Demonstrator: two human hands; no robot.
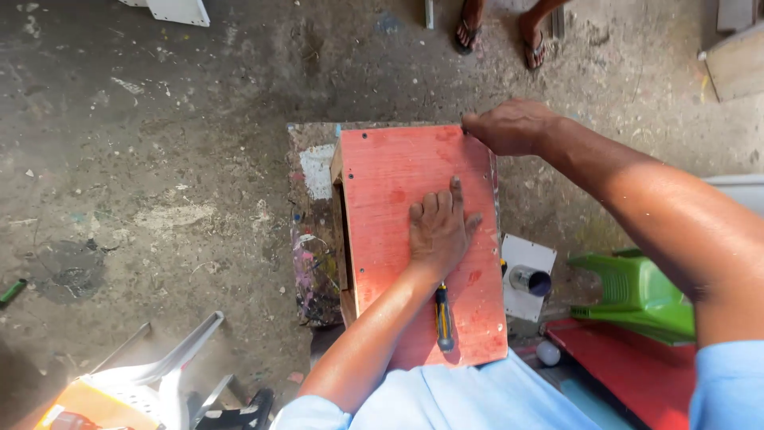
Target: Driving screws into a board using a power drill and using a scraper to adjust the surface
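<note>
1. Nearest the camera: light blue shirt (477, 402), filling the near edge, with both bare forearms extending away from it.
2. Left hand (439, 231): laid flat, palm down, fingers spread, pressing on the middle of the red-painted rectangular plywood panel (398, 183); grips nothing.
3. Right hand (509, 126): curled over the far right corner of the panel, fingers closed at the edge; whether anything small is pinched there cannot be told.
4. Hands well apart, both in contact with the panel.
5. Panel: forms the top face of a wooden box, seated on a paint-stained work stand (314, 239) at scene centre.
6. Yellow-and-black-handled screwdriver (443, 317): lying on the near part of the panel, just beside the left forearm.
7. Right of the panel: small metal can (530, 280) on a white square board; further right, green plastic stool (637, 291).
8. Far edge: another person's sandalled feet (501, 36) on the concrete floor (159, 159).
</note>
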